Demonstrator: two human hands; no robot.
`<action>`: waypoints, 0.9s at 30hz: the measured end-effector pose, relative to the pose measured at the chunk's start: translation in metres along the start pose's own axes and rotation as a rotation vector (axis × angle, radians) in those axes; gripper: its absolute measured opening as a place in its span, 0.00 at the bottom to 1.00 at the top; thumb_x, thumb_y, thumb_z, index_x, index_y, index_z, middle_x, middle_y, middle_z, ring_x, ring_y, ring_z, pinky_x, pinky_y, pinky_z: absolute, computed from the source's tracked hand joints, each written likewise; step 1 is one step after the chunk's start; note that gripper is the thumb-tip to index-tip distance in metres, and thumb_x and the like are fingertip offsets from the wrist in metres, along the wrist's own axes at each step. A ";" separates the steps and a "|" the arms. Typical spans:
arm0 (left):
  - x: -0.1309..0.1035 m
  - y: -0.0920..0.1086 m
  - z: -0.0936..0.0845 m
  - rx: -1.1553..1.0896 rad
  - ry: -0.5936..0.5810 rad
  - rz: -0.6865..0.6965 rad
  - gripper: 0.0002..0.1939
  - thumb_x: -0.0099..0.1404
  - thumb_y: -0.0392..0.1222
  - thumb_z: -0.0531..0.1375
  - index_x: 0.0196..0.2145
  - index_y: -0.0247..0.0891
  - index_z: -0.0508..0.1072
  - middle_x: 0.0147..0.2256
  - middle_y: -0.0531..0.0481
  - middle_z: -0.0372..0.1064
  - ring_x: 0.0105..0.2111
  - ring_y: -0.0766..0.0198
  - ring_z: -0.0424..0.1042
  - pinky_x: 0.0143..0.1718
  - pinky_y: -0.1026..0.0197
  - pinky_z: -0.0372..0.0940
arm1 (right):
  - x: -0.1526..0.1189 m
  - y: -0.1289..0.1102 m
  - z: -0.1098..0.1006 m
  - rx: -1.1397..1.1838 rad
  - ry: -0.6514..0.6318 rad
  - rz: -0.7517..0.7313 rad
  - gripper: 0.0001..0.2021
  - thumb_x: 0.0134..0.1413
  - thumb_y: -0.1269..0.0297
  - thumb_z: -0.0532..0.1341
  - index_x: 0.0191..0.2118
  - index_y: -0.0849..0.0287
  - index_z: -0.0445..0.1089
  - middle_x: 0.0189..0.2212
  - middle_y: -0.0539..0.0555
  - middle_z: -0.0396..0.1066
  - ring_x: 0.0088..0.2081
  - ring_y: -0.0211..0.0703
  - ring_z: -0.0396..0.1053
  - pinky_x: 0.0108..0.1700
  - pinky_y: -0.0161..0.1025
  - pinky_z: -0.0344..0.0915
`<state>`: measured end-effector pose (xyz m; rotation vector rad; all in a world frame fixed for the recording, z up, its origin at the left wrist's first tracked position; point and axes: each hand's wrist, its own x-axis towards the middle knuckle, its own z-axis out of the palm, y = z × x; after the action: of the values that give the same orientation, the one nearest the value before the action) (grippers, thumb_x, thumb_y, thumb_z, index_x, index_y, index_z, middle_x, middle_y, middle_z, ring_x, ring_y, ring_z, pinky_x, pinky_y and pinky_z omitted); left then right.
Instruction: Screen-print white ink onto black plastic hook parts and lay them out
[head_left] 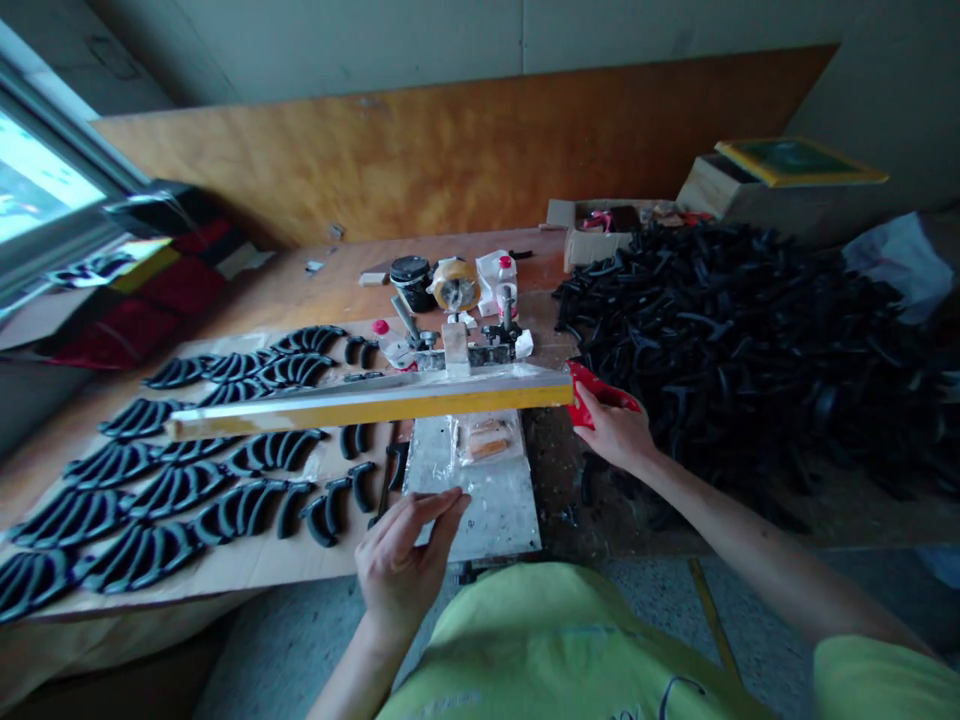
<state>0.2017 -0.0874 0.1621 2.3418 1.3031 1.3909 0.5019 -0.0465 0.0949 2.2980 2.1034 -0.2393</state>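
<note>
My right hand [619, 430] is closed on a red flat piece [589, 393] at the right end of a long frame. The frame [390, 402], seen nearly edge-on, has a yellow front side and a silvery top; it looks like a printing screen. It is raised above the bench, at a clamp fixture [456, 348]. My left hand [412, 545] is in front of it, thumb and fingertips pinched together above a grey metal plate [487, 520]. Whatever they pinch, if anything, is too small to make out. A clear plastic bag [480, 440] with orange-brown pieces lies on the plate.
Rows of curved black handles [161, 490] cover cardboard at left. A large heap of black parts [720, 340] rises at right. Behind the fixture stand a black tub [411, 280], a tape roll [456, 285] and a red-capped bottle [507, 280]. Boxes [600, 240] stand at the back right.
</note>
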 end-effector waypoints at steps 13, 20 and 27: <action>-0.003 0.022 -0.008 0.094 0.022 -0.313 0.02 0.57 0.38 0.66 0.31 0.42 0.77 0.26 0.56 0.76 0.23 0.69 0.73 0.29 0.67 0.69 | 0.151 -0.024 0.055 0.165 -0.155 0.171 0.33 0.67 0.64 0.45 0.69 0.68 0.26 0.47 0.69 0.71 0.48 0.52 0.70 0.47 0.45 0.62; -0.001 0.021 -0.010 0.105 0.054 -0.428 0.02 0.57 0.40 0.66 0.29 0.41 0.78 0.25 0.54 0.75 0.22 0.69 0.71 0.29 0.67 0.70 | 0.129 -0.012 0.040 0.477 -0.028 -0.030 0.27 0.64 0.56 0.50 0.64 0.64 0.55 0.55 0.72 0.63 0.59 0.62 0.58 0.56 0.57 0.55; -0.001 0.013 -0.014 0.064 0.103 -0.484 0.03 0.57 0.41 0.65 0.28 0.40 0.78 0.24 0.54 0.75 0.23 0.68 0.72 0.29 0.67 0.69 | 0.013 -0.041 0.053 1.562 -0.470 -0.520 0.37 0.53 0.35 0.54 0.63 0.50 0.54 0.59 0.61 0.61 0.60 0.53 0.59 0.59 0.55 0.57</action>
<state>0.1982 -0.1003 0.1756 1.8252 1.8106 1.3328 0.4565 -0.0358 0.0450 1.3458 2.3522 -2.8319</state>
